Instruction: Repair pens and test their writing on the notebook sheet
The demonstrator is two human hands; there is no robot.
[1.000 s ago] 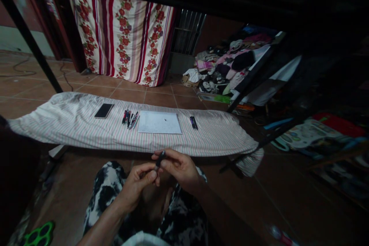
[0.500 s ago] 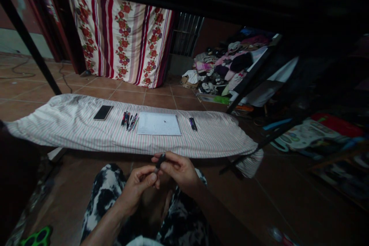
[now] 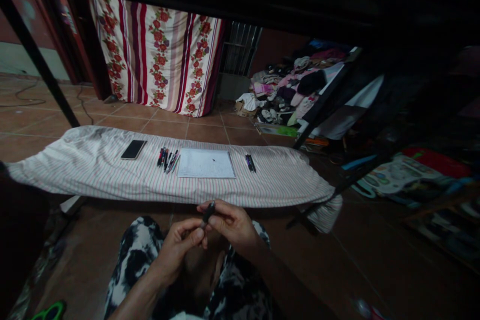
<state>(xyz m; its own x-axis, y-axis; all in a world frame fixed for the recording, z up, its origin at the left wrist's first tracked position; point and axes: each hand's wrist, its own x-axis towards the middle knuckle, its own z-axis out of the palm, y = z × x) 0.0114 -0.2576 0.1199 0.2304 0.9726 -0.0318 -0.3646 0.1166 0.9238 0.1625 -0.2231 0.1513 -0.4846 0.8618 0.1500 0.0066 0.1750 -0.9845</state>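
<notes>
Between my two hands is a dark pen (image 3: pixel 208 214), tilted with its upper end leaning right. My left hand (image 3: pixel 183 242) pinches its lower end with thumb and fingers. My right hand (image 3: pixel 233 225) has thumb and fingers closed around its upper part. Beyond the hands, a white spiral notebook (image 3: pixel 204 164) lies open on the striped cloth (image 3: pixel 123 180), with a small dark mark or object on its page. Several pens (image 3: pixel 167 160) lie in a group left of the notebook. A smaller group of dark pens (image 3: pixel 250 163) lies to its right.
A phone (image 3: pixel 134 149) lies at the left of the cloth-covered surface. Dark metal posts (image 3: pixel 41 57) rise at both sides, under a dark beam overhead. Behind are a flowered curtain (image 3: pixel 161 55) and a heap of clothes (image 3: pixel 288 85). A green object (image 3: pixel 50 311) is on the floor at lower left.
Both hands keep their hold on the pen, which has shifted very slightly. The whole view has moved a little, so the scene sits slightly lower.
</notes>
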